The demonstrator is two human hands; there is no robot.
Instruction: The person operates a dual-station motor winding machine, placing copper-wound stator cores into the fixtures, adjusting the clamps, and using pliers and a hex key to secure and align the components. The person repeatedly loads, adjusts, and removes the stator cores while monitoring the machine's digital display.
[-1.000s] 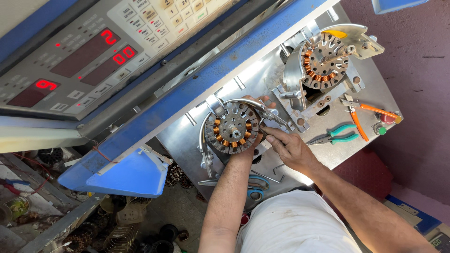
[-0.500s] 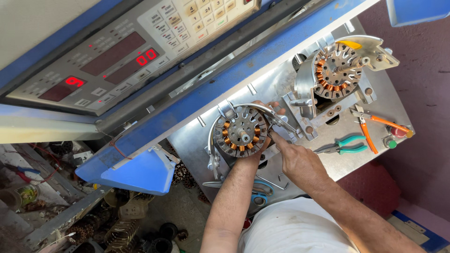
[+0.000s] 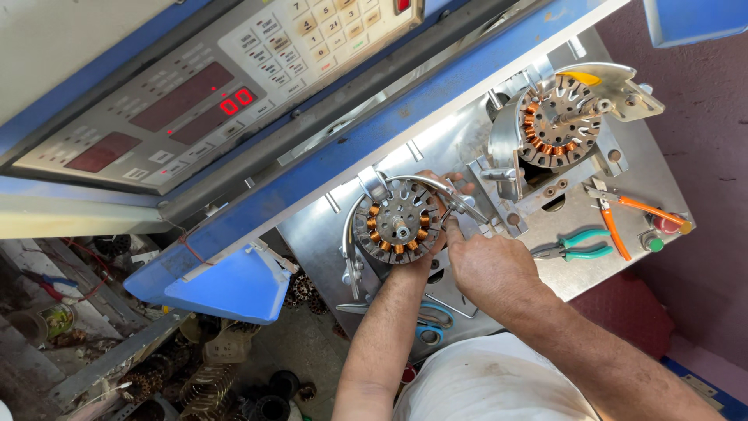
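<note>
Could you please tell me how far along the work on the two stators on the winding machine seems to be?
The far stator already carries copper coils. In hand is the near stator: it too shows coils, the left hand cups it from below, and the right hand works at the metal arm beside it. The orange cutters and green pliers lie untouched.

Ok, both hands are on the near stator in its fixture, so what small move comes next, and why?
Probably press the stator down square before touching anything else: the left hand cups its lower edge, while the right hand fingers sit at the curved metal arm crossing it.
</note>
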